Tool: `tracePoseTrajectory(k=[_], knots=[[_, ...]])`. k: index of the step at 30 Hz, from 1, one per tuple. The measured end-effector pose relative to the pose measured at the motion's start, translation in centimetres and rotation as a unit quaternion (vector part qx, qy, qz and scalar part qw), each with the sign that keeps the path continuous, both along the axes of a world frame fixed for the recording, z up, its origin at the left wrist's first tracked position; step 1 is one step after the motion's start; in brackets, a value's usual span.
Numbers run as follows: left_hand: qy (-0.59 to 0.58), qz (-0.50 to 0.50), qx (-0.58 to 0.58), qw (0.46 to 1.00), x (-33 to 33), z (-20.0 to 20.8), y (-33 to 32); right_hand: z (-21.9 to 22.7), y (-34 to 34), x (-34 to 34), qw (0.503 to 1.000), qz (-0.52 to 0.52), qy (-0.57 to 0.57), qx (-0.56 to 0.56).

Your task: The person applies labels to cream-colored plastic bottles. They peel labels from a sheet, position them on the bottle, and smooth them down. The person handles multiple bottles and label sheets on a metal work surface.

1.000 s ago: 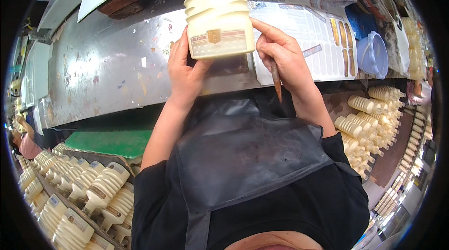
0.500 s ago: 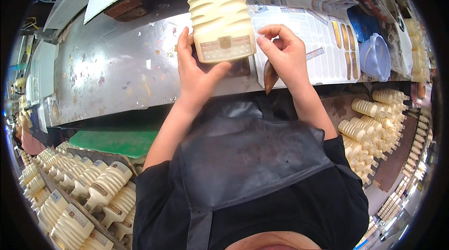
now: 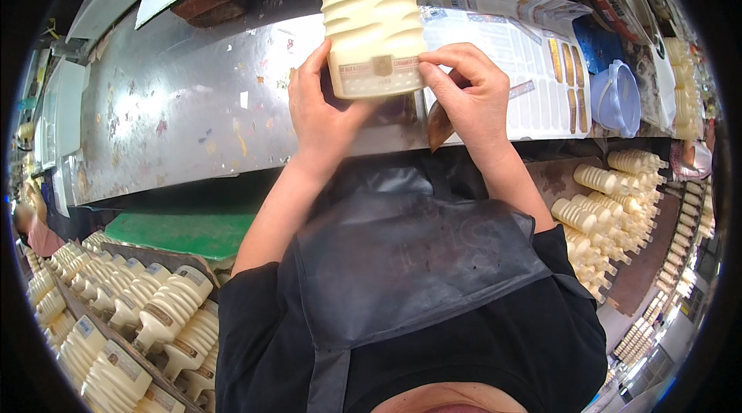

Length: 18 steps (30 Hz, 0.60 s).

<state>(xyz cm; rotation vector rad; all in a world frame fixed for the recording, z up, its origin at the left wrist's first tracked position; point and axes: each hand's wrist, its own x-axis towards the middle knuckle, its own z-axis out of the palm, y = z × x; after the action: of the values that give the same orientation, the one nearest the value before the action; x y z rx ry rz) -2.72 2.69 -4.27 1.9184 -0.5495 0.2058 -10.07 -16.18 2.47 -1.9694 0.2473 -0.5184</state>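
Note:
A cream bottle [image 3: 371, 18] with twisted ribs is tilted over the metal table, its top cut off by the picture's upper edge. My left hand [image 3: 318, 104] is closed round the lower left of the bottle, near its base. A printed label strip [image 3: 402, 65] with a brown emblem runs across the smooth band above the base. At the strip's right end, my right hand [image 3: 473, 92] presses thumb and forefinger together against the bottle. The other fingers of that hand hold a brown, pointed tool [image 3: 440, 127], its tip hanging downward; its exact kind is unclear.
Label sheets [image 3: 533, 115] cover the table's right part, beside a pale blue bucket [image 3: 617, 100]. Several similar bottles stand in racks at lower left [image 3: 174, 301] and lie piled at lower right [image 3: 610, 220]. A green board [image 3: 178, 231] is below the table's edge.
The bottle has shifted slightly right and turned a little, bringing its emblem rightward. My right thumb and forefinger have come together onto the end of the label strip.

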Motion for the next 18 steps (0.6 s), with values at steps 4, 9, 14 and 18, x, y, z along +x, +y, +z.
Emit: tracePoseTrajectory(k=[4,9,14,18], knots=[[-0.015,0.003,0.003,1.0,0.03,0.19,0.04,-0.01,0.11,0.03,1.0,-0.009,-0.001,-0.009],[-0.026,0.005,0.011,1.0,0.16,0.23,0.1,-0.04,0.16,0.02,1.0,-0.004,-0.002,-0.014],[-0.015,-0.003,0.003,1.0,0.13,0.38,0.06,0.27,0.15,0.08,1.0,-0.009,0.015,-0.014],[-0.012,-0.012,-0.025,1.0,-0.31,0.76,0.1,0.25,0.33,-0.01,0.999,-0.01,0.037,-0.005]])
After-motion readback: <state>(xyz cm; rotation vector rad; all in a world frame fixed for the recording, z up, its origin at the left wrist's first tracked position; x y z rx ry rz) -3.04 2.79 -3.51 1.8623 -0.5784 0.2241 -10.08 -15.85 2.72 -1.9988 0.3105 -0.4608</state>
